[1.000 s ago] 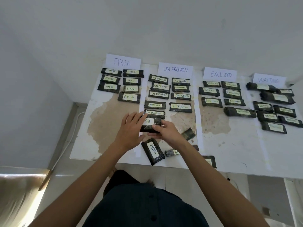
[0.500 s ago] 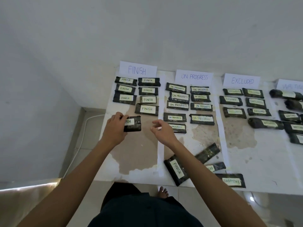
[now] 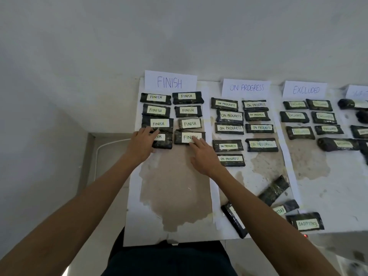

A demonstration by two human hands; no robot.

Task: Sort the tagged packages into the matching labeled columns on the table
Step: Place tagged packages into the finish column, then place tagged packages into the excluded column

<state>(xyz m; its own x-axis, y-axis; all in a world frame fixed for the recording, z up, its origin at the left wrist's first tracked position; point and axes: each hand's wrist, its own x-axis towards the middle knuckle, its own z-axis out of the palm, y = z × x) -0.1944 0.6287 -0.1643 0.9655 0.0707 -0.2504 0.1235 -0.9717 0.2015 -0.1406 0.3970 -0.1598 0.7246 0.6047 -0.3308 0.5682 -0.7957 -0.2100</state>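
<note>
Bare table (image 3: 175,186) runs from the fourth FINISH row to the near edge. The left hand (image 3: 141,144) curls its fingers round the left end of a FINISH package (image 3: 164,141) in that row; the right hand (image 3: 203,157) lays straight fingers on the neighbouring package (image 3: 178,137)

Eight FINISH packs (image 3: 188,110), two of them under the fingers (image 3: 196,142). Right of the fingers, nine ON PROGRESS packs (image 3: 230,116); further right, seven EXCLUDED packs (image 3: 324,118). Nearer than the fingers, four loose packs (image 3: 273,193). Four headers (image 3: 170,82), one cut off.
</note>
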